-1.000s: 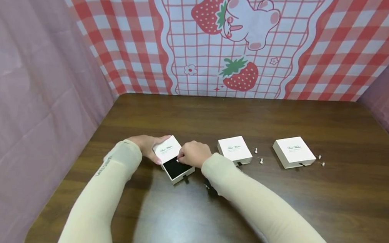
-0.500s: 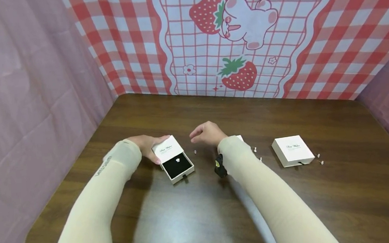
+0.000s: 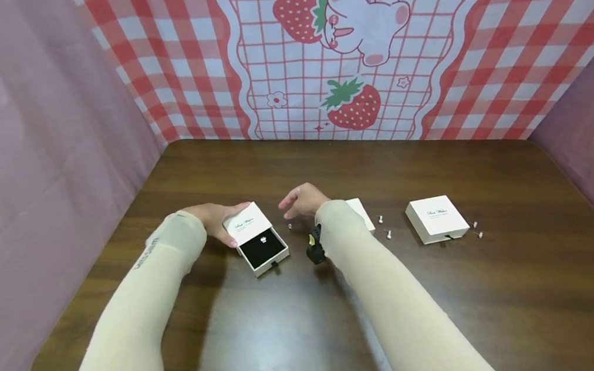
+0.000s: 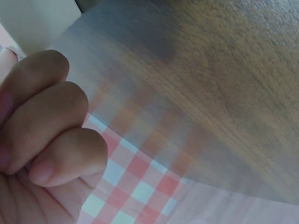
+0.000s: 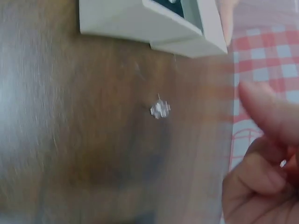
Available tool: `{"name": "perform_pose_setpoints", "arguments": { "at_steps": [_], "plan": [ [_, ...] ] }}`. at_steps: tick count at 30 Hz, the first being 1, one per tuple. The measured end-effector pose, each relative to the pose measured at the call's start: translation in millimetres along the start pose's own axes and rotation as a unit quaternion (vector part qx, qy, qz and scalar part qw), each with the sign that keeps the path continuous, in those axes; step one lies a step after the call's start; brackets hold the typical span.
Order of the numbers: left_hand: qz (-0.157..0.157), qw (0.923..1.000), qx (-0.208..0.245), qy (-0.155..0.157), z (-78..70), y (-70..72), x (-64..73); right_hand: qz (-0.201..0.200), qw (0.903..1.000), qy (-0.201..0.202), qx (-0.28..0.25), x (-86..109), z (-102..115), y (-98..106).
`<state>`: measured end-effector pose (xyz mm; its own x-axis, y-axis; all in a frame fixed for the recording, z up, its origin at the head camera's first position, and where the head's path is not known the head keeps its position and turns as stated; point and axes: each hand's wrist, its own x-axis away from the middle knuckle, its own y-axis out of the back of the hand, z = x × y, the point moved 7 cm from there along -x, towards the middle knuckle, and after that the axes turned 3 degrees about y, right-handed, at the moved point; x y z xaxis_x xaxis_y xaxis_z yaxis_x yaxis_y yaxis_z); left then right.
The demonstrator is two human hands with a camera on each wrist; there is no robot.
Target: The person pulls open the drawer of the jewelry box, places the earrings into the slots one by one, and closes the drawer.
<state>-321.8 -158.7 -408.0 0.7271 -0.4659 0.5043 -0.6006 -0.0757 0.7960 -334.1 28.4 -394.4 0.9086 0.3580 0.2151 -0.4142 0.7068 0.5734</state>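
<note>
White and slid partly open, the leftmost box [image 3: 246, 224] is resting on the brown wooden table [image 3: 253, 174], and we are gripping its cover with our left hand [image 3: 215, 219], the digits clamping its edges. The drawer [image 3: 280, 257] is sticking out toward us, and a single earring [image 3: 263, 239] is lying inside on the black lining [image 3: 260, 254], close to the cover. Our right hand [image 3: 304, 201] is hovering to the right of that box, thumb and forefinger standing apart; near them a loose earring [image 5: 160, 109] is lying on the wood, and the right wrist view is showing them clear of it. We are wearing pale sleeves [image 3: 175, 249] on both arms and a black device [image 3: 315, 250] at the right wrist. A second white box [image 3: 361, 214] is sitting partly hidden by the right sleeve, two earrings [image 3: 388, 234] lying just to its right. Farther right, a closed third box [image 3: 438, 218] is standing beside another pair of earrings [image 3: 480, 234]. We are facing a red-and-white checked cloth [image 3: 186, 65] printed with strawberries, while a pink curtain [image 3: 44, 143] is hanging at the left.
</note>
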Motion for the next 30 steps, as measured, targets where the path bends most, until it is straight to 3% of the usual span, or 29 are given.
{"name": "perform_pose_setpoints", "arguments": {
  "at_steps": [6, 14, 20, 26, 30],
  "plan": [
    [0.003, 1.0000, 0.005, -0.005, 1.1, -0.6, 4.2, -0.056, 0.9914, -0.115, -0.024, 2.3, -14.1, -13.9],
    [0.000, 0.9998, 0.015, -0.015, 1.2, 2.1, 0.7, -0.089, 0.9845, -0.149, -0.022, 11.5, -17.2, -16.8],
    [-0.001, 0.9999, 0.003, -0.012, 2.6, 1.5, 1.9, -0.080, 0.9861, -0.140, -0.040, 9.6, -23.8, -23.7],
    [-0.001, 1.0000, -0.005, 0.004, 0.5, 2.3, 3.5, -0.097, 0.9887, -0.086, 0.075, 9.7, -21.1, -20.7],
    [0.002, 0.9999, -0.007, 0.012, -0.2, 2.7, 3.7, -0.099, 0.9871, -0.071, 0.104, 10.7, -21.2, -19.0]
  ]
}}
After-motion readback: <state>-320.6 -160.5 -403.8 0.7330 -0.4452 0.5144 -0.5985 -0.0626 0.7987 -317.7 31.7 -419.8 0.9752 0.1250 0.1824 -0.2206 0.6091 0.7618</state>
